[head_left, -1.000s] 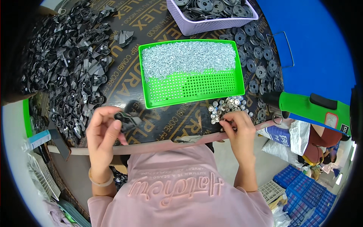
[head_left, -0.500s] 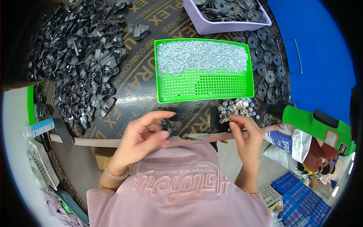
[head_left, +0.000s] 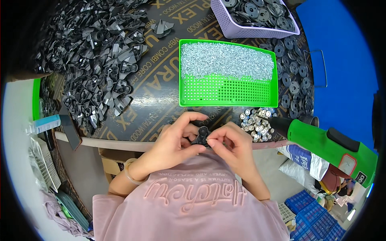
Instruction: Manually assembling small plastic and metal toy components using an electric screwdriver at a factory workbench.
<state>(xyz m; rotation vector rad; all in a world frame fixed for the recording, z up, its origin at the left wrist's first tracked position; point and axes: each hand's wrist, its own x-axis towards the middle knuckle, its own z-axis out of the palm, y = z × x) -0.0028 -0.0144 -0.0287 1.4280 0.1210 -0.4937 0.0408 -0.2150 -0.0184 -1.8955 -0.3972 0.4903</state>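
Note:
Close to the table's front edge, my left hand (head_left: 171,140) grips a small black plastic part (head_left: 201,135) with several lobes and holes. My right hand (head_left: 233,143) has come against the right side of that part, its thumb and forefinger pinched together. What those fingertips hold, if anything, is too small and covered to name. Just right of my right hand lies a heap of small round metal caps (head_left: 257,124). Beyond my hands stands a green perforated basket (head_left: 229,105), its far half filled with small silvery screw-like pieces (head_left: 225,60).
Many black plastic parts (head_left: 100,60) are heaped on the left. At the far right, a lilac basket (head_left: 257,32) holds black discs, with more discs (head_left: 295,86) below it. A green power tool (head_left: 321,144) lies at the right edge. On the left is a phone (head_left: 70,132).
My right hand has left the metal caps and moved left to the black part. My left hand has shifted right with the part. The whole view has swung slightly.

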